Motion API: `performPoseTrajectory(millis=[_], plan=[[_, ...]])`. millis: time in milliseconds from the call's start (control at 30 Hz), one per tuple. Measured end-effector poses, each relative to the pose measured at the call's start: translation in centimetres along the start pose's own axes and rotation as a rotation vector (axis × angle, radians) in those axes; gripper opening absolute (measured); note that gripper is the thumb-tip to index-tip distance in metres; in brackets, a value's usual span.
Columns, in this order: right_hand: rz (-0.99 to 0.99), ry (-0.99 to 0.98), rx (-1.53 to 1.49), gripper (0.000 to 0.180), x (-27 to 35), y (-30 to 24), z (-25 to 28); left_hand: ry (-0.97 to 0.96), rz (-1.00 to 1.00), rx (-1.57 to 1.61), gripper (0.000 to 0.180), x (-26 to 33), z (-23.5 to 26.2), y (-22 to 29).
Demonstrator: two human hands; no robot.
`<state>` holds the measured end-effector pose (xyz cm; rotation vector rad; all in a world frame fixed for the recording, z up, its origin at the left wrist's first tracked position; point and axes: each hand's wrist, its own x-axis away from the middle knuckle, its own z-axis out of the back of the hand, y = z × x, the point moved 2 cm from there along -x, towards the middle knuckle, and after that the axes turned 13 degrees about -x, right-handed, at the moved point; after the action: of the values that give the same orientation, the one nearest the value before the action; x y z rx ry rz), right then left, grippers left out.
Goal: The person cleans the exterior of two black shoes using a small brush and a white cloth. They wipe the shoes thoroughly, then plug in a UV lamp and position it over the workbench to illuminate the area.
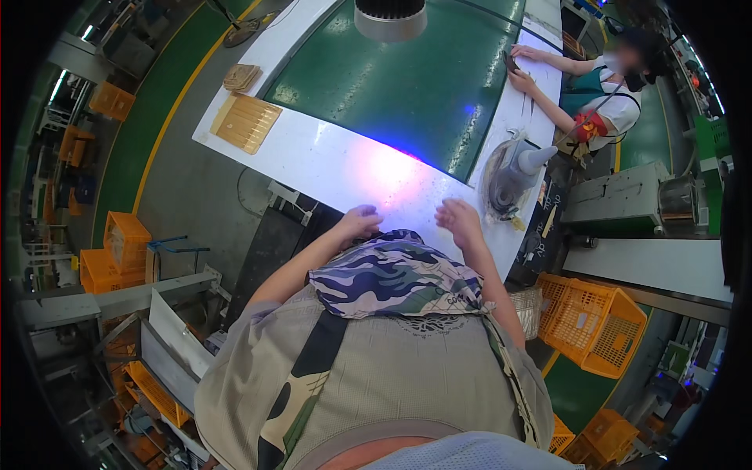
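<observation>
At the near edge of a white tabletop [313,145], my left hand [360,221] hovers with loosely bent fingers and nothing visible in them. Across from it, my right hand [460,221] is raised with its fingers apart, also holding nothing that I can see. Between and just beyond the two hands, a bright pinkish-white patch of light falls on the white surface. A green conveyor belt [392,86] lies past that strip. A camouflage-patterned apron [399,274] bunches up close below my hands.
A translucent squeeze bottle [521,168] stands in a round tray on the right. Far left lie a flat tan slatted piece [247,124] and a small tan stack [242,77]. A lamp [390,19] hangs overhead. A co-worker [603,94] handles a dark item; orange crates [591,321] stand lower right.
</observation>
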<state>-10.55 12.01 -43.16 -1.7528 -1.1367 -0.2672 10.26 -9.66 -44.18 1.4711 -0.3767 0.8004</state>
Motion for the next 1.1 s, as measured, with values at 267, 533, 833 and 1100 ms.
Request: performPoseTrajectory(millis=[267, 533, 833, 1100], plan=[[0.155, -0.498, -0.239, 0.030, 1.8, -9.5, -17.2, -0.109, -0.426, 0.593, 0.054, 2.6, 3.8, 13.7], [0.147, -0.338, 0.036, 0.028, 2.3, -3.9, -11.9, 0.020, -0.302, 0.077, 0.054, 1.5, 3.1, 9.5], [-0.104, 0.294, -0.042, 0.023, 6.8, 7.4, 8.6, 0.000, -0.283, -1.138, 0.057, -2.9, 2.5, -8.3], [0.078, 0.310, -0.347, 0.021, 4.5, 3.4, 8.2, -0.028, -0.047, 0.118, 0.048, -6.3, 0.6, 7.2]])
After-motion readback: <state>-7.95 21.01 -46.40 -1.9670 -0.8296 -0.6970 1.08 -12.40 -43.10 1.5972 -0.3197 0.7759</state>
